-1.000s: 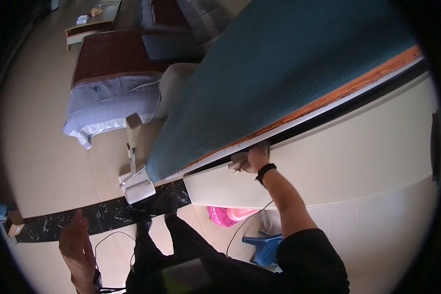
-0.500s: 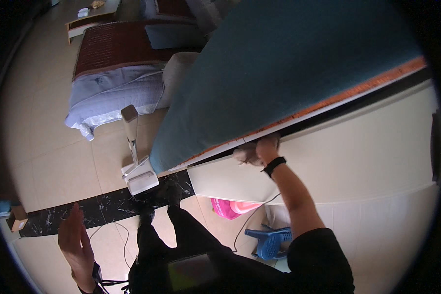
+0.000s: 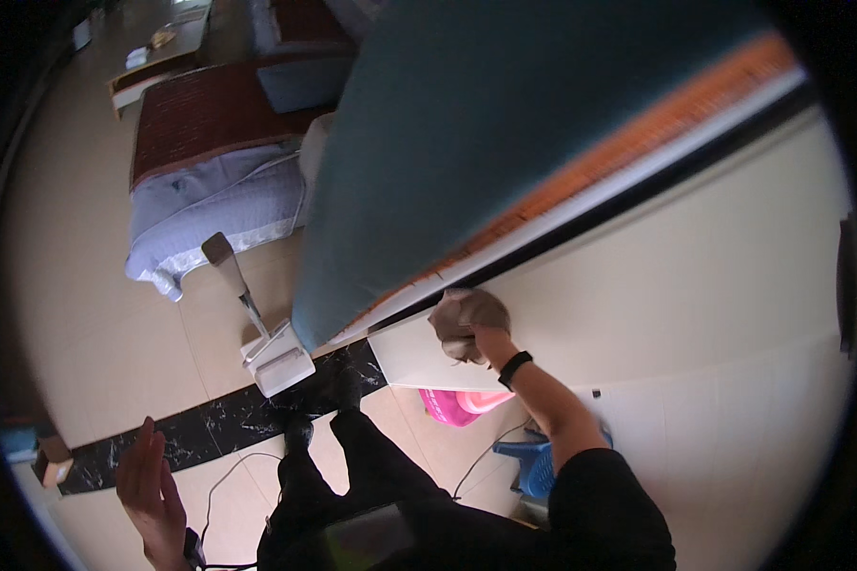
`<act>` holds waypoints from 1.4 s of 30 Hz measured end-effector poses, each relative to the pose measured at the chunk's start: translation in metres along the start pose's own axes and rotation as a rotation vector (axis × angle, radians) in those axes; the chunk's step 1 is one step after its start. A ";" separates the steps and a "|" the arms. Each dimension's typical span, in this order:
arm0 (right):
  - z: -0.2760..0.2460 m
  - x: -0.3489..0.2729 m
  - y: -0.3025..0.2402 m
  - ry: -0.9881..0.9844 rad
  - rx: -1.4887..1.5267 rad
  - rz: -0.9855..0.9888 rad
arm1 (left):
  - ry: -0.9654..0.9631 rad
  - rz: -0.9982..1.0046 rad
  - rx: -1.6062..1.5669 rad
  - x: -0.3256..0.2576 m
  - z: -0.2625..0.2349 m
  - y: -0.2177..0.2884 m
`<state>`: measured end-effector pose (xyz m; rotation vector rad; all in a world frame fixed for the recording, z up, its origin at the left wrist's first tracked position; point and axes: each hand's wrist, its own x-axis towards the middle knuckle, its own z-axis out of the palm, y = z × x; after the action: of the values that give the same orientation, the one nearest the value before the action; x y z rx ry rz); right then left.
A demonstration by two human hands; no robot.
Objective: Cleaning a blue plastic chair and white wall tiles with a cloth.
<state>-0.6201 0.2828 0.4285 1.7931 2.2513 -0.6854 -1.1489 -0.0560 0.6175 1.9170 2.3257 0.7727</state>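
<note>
A greyish-brown cloth (image 3: 473, 312) lies bunched under my right hand (image 3: 492, 345), whose fingers are closed on it and partly hidden by its folds. Hand and cloth are on a long white panel-like surface (image 3: 638, 285), close to the dark gap along its far edge. My left hand (image 3: 151, 485) is held out at the lower left, fingers stretched and holding nothing. Beyond the gap rises a large dark teal panel (image 3: 505, 124) with an orange strip along its lower edge.
A white upright floor cleaner (image 3: 281, 362) stands by the black marble floor strip (image 3: 210, 423). Below the white surface are a pink item (image 3: 447, 404), a blue plastic stool (image 3: 535, 466) and a cable (image 3: 481, 462). A covered sofa (image 3: 224, 195) stands at the far left.
My right hand has drawn the cloth left and slightly nearer, away from the dark gap. The view has shifted a little; my left hand stays raised and open.
</note>
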 end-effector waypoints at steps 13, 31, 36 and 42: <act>-0.366 -0.260 -0.097 1.463 -0.832 0.057 | 0.068 0.393 -0.210 0.035 0.003 0.030; -0.214 -0.344 -0.061 0.421 0.955 -0.331 | 0.149 0.548 -0.181 -0.011 -0.022 0.134; -0.328 -0.366 -0.009 1.538 -0.619 -0.549 | 0.099 0.793 -0.175 0.010 -0.012 0.241; -0.529 -0.396 -0.056 1.619 -0.318 -0.280 | 0.143 0.903 -0.336 -0.002 0.002 0.281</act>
<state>-0.4988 0.1713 1.0704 2.0594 3.0285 1.6656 -0.8911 -0.0243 0.7243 2.7492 1.1462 1.2591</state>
